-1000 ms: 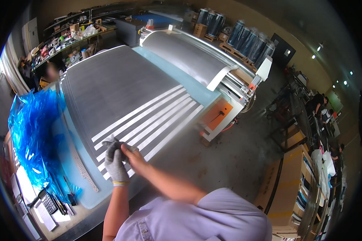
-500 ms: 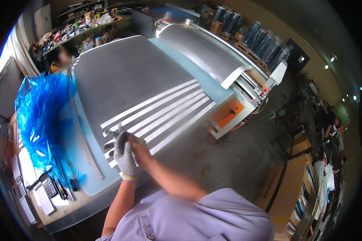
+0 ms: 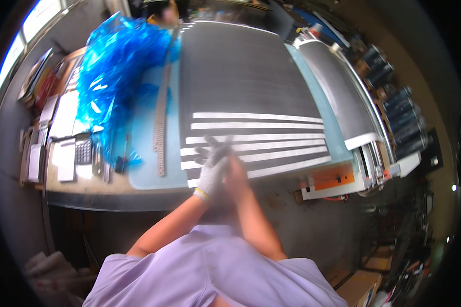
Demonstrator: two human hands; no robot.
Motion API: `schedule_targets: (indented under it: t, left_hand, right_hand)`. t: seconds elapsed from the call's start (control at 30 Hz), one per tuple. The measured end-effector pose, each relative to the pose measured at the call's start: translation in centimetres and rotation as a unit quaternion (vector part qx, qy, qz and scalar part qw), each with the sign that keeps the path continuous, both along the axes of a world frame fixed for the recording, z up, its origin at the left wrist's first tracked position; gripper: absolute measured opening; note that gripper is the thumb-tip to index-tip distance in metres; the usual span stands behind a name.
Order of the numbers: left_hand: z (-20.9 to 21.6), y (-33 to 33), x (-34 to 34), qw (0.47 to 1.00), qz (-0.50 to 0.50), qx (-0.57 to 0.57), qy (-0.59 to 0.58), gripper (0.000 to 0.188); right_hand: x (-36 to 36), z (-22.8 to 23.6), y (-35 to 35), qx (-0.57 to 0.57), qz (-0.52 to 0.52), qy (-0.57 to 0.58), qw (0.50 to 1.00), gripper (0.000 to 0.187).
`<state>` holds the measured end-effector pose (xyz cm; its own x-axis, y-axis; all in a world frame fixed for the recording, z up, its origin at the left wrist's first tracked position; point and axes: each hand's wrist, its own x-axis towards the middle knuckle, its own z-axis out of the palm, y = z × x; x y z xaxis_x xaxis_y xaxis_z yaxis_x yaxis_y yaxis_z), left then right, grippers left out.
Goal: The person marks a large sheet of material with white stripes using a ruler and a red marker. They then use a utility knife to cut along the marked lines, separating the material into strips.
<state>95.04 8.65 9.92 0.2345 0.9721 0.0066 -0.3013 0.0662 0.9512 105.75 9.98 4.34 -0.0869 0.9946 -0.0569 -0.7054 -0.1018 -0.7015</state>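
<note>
My left hand [image 3: 213, 168] wears a pale grey knitted glove with dark fingers and a yellow-edged cuff. Its fingers are spread over the near end of a large dark sheet [image 3: 241, 71]. My bare right hand [image 3: 236, 176] is up against the glove's thumb side; motion smears its fingers, so its grip is unclear. Beneath and beyond both hands, several white strips [image 3: 271, 138] lie across the sheet, roughly parallel and separated by dark bands.
Crumpled blue plastic film [image 3: 112, 77] covers the table's left part, beside a long perforated metal strip [image 3: 160, 128]. A calculator [image 3: 83, 152] and papers [image 3: 65, 166] lie near the left corner. On the right stands a roller machine [image 3: 363, 97] with an orange panel [image 3: 333, 178].
The head view has turned, so the table now runs more squarely across in front of me. My hands remain together over the striped end, with the right one more blurred.
</note>
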Motion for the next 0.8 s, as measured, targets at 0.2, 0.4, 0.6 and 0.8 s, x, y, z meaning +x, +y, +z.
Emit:
schedule_targets:
  t: [0.2,0.4,0.6,0.8]
  left_hand:
    - [-1.9,0.6,-0.9,0.993,0.108,-0.007,0.054,0.025]
    - [0.2,-0.2,-0.6,0.911,0.043,0.148,0.382,0.037]
    - [-2.0,1.7,-2.2,0.981,-0.050,-0.011,0.188,0.032]
    - [-3.0,0.9,-4.1,0.990,0.034,-0.135,-0.022,0.016]
  right_hand:
    - [1.5,2.3,0.3,0.006,-0.035,-0.011,0.999,0.065]
    - [1.0,2.0,-0.2,-0.110,0.006,-0.022,0.994,0.067]
    - [-1.0,3.8,-0.9,-0.117,0.063,-0.065,0.989,0.059]
    - [-2.3,3.3,-1.0,-0.122,0.144,-0.053,0.981,0.050]
